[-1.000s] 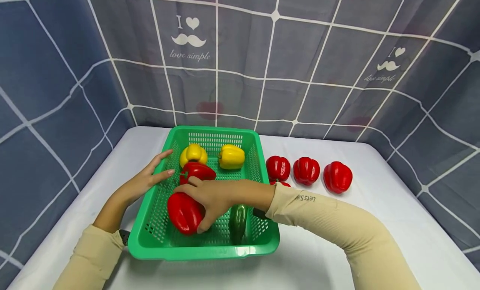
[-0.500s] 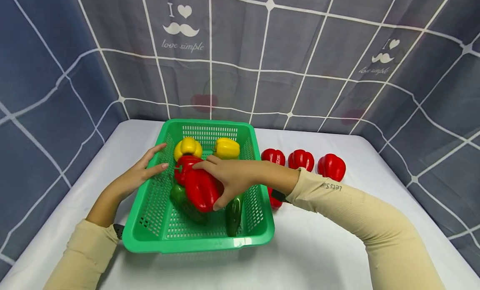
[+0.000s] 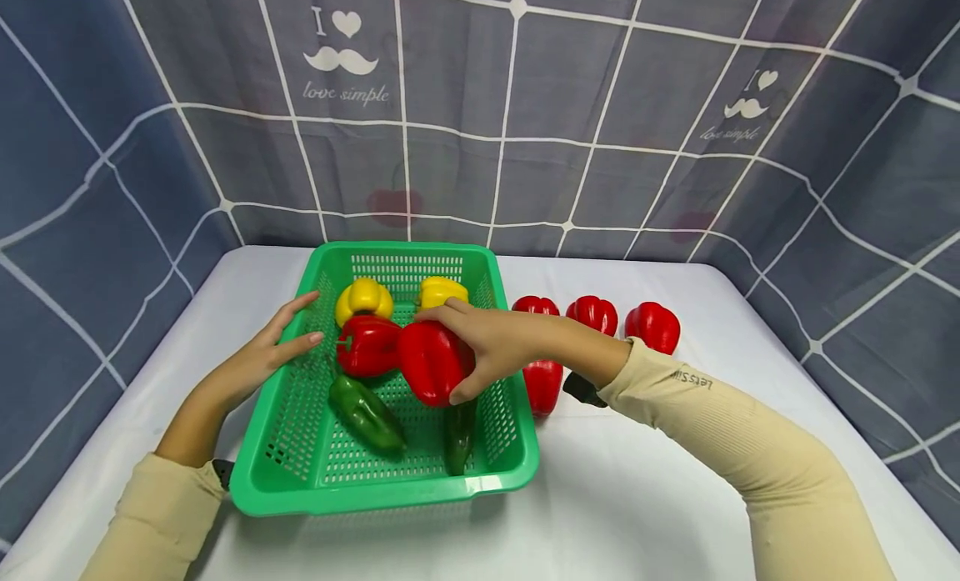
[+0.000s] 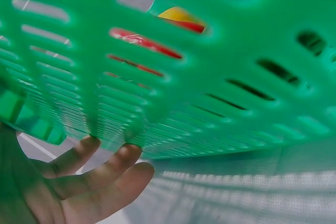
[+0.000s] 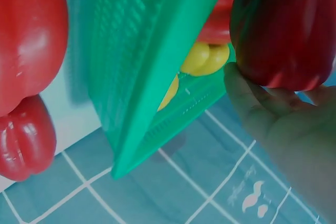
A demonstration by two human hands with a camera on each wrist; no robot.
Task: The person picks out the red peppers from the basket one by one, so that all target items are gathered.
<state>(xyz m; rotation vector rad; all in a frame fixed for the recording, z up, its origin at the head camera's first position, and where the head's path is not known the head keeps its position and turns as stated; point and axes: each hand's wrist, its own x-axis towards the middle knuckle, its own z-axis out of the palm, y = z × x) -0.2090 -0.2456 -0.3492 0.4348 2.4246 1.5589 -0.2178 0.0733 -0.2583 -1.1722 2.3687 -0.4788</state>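
My right hand (image 3: 495, 339) grips a red bell pepper (image 3: 433, 366) above the right half of the green basket (image 3: 375, 501). In the right wrist view, fingers curl under the same pepper (image 5: 286, 30), which is raised beside the rim. My left hand (image 3: 258, 360) lies at the basket's left rim, thumb and forefinger fairly straight. The left wrist view has the fingertips of that hand (image 4: 100, 182) against the slotted outer wall. Inside the basket are a red bell pepper (image 3: 367, 346), two yellow ones (image 3: 363, 300), a green pepper (image 3: 366, 414) and a dark green cucumber-like vegetable (image 3: 458, 439), partly covered.
Right of the basket, a row of red bell peppers (image 3: 652, 327) stands on the white tabletop (image 3: 622, 481). Another red pepper (image 3: 543, 387) lies close to the basket's right wall, partly behind the right forearm. A grey checked curtain (image 3: 457, 106) encloses the back and sides.
My right hand has lifted the red bell pepper from the basket's front left up and to the right, uncovering the green pepper. My left hand has stayed at the rim.
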